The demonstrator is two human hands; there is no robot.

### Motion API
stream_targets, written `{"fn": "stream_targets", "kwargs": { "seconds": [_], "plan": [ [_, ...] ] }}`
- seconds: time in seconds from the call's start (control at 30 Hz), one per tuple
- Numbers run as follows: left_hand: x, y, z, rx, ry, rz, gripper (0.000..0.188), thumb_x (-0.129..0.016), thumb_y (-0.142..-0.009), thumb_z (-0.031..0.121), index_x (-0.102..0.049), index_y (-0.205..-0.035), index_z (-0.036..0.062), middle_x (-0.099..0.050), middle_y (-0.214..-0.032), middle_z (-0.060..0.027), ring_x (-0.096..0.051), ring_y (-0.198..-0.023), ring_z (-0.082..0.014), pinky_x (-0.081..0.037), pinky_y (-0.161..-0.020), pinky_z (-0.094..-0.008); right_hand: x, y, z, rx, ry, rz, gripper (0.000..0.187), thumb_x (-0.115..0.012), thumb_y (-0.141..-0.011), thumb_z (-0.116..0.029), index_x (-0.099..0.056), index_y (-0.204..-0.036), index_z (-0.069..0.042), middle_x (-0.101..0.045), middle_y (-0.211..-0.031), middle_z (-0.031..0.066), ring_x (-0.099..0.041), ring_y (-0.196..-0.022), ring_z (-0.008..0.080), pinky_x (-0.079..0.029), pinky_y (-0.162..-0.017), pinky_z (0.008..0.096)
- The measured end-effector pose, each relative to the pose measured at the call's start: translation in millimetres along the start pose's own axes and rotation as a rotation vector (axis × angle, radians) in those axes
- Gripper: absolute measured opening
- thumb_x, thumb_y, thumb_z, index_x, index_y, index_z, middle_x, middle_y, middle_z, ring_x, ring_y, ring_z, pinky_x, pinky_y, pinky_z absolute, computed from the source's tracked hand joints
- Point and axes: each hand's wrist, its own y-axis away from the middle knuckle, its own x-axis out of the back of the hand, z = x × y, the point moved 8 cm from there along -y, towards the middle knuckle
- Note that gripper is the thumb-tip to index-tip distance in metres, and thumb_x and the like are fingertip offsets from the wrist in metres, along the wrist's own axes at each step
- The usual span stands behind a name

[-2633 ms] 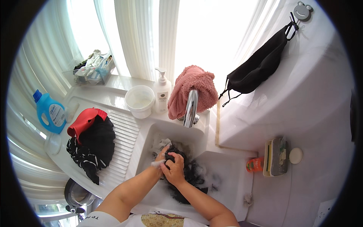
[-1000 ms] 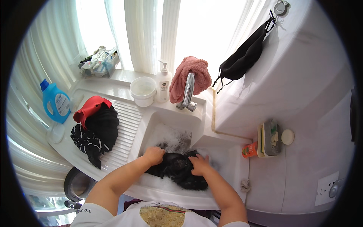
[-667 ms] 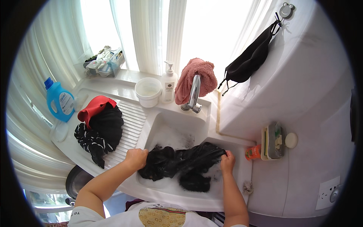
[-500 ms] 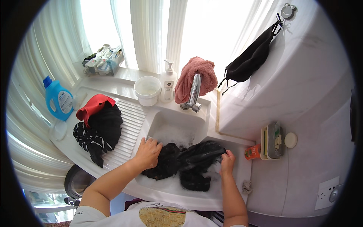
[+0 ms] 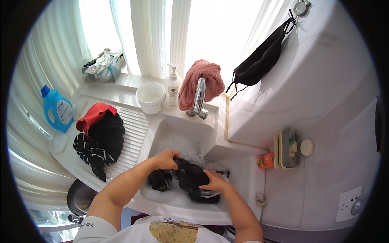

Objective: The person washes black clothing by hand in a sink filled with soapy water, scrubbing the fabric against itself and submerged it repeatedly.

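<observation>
A wet black garment (image 5: 187, 178) lies bunched in the soapy water of a white sink (image 5: 170, 128). My left hand (image 5: 165, 158) grips its upper left part. My right hand (image 5: 214, 184) presses down on its right side, fingers curled into the cloth. Foam (image 5: 190, 148) covers the water behind the garment. A chrome tap (image 5: 198, 98) stands at the far rim of the sink.
A pile of black, red and striped clothes (image 5: 98, 135) lies on the ribbed drainboard at left. A blue detergent bottle (image 5: 58, 109), a white tub (image 5: 150, 96), a pump bottle (image 5: 172, 87) and a pink towel (image 5: 204, 79) stand behind. A black mask (image 5: 259, 65) hangs on the right; a soap dish (image 5: 287, 148) sits below.
My hands have come together from wide apart, gathering the stretched black garment into a bunch in the middle of the sink.
</observation>
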Motion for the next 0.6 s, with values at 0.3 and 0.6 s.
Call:
{"fn": "stream_targets", "kwargs": {
  "seconds": [0.3, 0.6],
  "plan": [
    [108, 24, -8, 0.233, -0.120, 0.674, 0.036, -0.061, -0.063, 0.000, -0.051, -0.097, 0.0051, -0.058, -0.074, -0.0127, -0.058, -0.068, -0.0265, -0.048, -0.064, -0.0357, 78, -51, -48, -0.078, -0.675, 0.792, 0.039, -0.072, -0.078, -0.029, -0.054, -0.104, -0.006, -0.063, -0.078, 0.0138, -0.060, -0.067, 0.0301, -0.048, -0.063, 0.0371],
    [5, -62, -45, -0.010, -1.082, 0.500, 0.054, -0.049, -0.089, 0.025, -0.036, -0.141, 0.0253, -0.036, -0.139, -0.0219, -0.040, -0.121, -0.0438, -0.033, -0.100, -0.0525, -5, -144, -27, -0.050, 0.191, 0.634, 0.068, -0.062, -0.083, -0.045, -0.035, -0.140, -0.019, -0.040, -0.135, 0.0222, -0.047, -0.115, 0.0406, -0.044, -0.090, 0.0499]
  ]
}}
